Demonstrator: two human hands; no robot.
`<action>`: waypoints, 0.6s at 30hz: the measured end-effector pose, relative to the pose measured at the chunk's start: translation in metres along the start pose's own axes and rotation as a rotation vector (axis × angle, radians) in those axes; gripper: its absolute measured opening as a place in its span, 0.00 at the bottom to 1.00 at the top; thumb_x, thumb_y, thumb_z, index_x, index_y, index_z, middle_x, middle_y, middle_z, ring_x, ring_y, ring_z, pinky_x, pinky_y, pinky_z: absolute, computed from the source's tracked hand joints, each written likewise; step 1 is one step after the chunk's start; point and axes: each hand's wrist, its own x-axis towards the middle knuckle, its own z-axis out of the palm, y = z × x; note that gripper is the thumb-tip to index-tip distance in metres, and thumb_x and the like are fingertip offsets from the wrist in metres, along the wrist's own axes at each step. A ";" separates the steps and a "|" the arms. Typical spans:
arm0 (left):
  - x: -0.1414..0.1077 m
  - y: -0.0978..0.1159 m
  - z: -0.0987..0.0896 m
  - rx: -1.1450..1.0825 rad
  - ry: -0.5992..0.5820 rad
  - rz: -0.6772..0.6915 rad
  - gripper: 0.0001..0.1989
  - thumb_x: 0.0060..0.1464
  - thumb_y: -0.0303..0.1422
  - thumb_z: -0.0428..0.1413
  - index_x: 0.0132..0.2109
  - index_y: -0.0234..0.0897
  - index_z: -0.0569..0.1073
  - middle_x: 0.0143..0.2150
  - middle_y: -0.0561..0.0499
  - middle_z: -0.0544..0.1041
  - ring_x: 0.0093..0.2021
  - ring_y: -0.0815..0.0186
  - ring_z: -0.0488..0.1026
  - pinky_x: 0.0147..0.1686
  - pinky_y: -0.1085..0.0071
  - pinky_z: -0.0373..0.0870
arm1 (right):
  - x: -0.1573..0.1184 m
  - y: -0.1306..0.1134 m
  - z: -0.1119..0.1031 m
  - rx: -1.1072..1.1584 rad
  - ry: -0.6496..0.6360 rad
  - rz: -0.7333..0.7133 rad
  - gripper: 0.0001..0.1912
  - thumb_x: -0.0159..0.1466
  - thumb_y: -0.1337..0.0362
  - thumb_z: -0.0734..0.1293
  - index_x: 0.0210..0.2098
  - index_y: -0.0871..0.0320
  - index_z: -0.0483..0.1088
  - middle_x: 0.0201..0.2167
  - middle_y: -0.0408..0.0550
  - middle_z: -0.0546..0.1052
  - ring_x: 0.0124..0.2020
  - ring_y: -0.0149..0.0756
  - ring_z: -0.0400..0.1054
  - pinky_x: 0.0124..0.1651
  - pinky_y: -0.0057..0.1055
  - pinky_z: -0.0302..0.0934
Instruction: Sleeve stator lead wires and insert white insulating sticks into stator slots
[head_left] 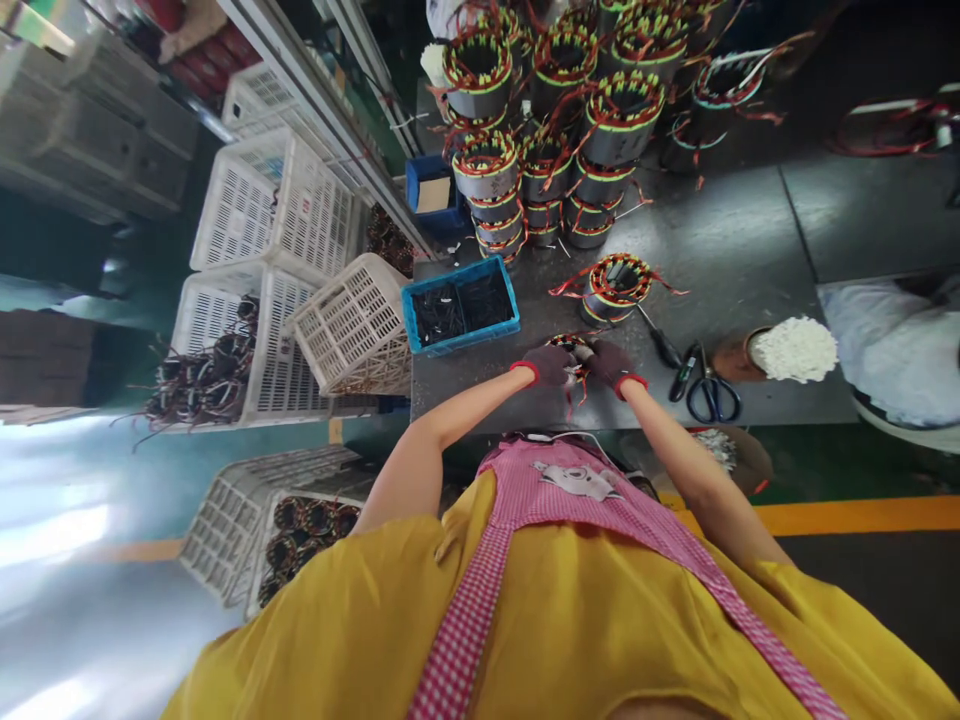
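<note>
Left hand (550,365) and right hand (611,365) pinching a wired stator (568,350) on a grey workbench (720,230), white crates (270,210) beside it.

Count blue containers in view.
2. A blue tray of black wires on the workbench; a blue box further along, beside the wound stators. Others may be hidden.

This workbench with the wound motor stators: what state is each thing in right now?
Stator between the hands: red leads hanging down.
Left hand: gloved, touching that stator.
Right hand: gloved, touching it too.
Bench stator: lying on its own, leads loose.
Stator stacks: piled several high.
Blue crate: full of black wires.
Scissors: lying shut.
White plastic crate: tilted.
</note>
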 end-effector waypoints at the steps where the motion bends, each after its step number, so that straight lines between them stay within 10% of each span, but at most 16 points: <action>1: 0.002 0.006 -0.002 0.045 -0.035 0.005 0.16 0.56 0.34 0.68 0.52 0.41 0.88 0.55 0.44 0.88 0.56 0.52 0.85 0.58 0.65 0.79 | -0.001 -0.002 0.001 -0.012 0.017 0.000 0.27 0.77 0.49 0.62 0.62 0.60 0.80 0.61 0.62 0.84 0.61 0.55 0.79 0.61 0.41 0.68; 10: -0.005 0.023 0.001 0.278 -0.046 0.021 0.20 0.65 0.35 0.62 0.62 0.37 0.84 0.63 0.37 0.85 0.62 0.49 0.83 0.58 0.61 0.81 | -0.005 -0.006 0.002 -0.064 0.007 -0.032 0.30 0.81 0.49 0.57 0.69 0.60 0.76 0.64 0.64 0.82 0.65 0.53 0.77 0.66 0.42 0.67; 18: -0.007 0.017 0.004 0.152 0.099 0.125 0.09 0.63 0.25 0.61 0.44 0.31 0.88 0.51 0.26 0.87 0.63 0.40 0.81 0.64 0.50 0.74 | -0.012 -0.013 0.006 -0.170 0.011 0.044 0.28 0.79 0.51 0.61 0.71 0.58 0.74 0.64 0.64 0.82 0.62 0.55 0.79 0.62 0.42 0.69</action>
